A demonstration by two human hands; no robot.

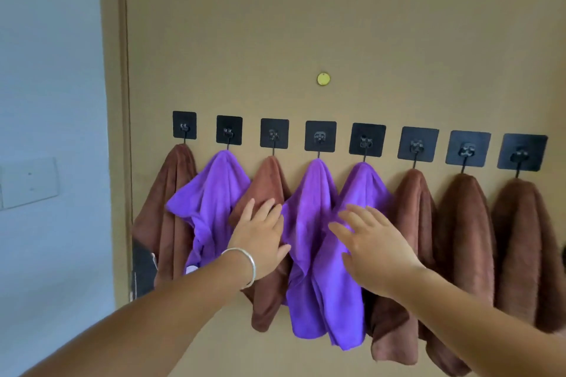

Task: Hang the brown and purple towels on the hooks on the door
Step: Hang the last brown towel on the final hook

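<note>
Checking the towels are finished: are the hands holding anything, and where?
Nothing is held. The left hand lies open on a brown towel; the right hand is open against a purple towel.

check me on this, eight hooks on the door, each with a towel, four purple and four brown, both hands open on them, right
Not quite. The head view shows three purple towels, on the second, fourth and fifth hooks from the left, and five brown ones. The rest holds: eight hooks, each with a towel, and the left hand and right hand open against them.
</note>
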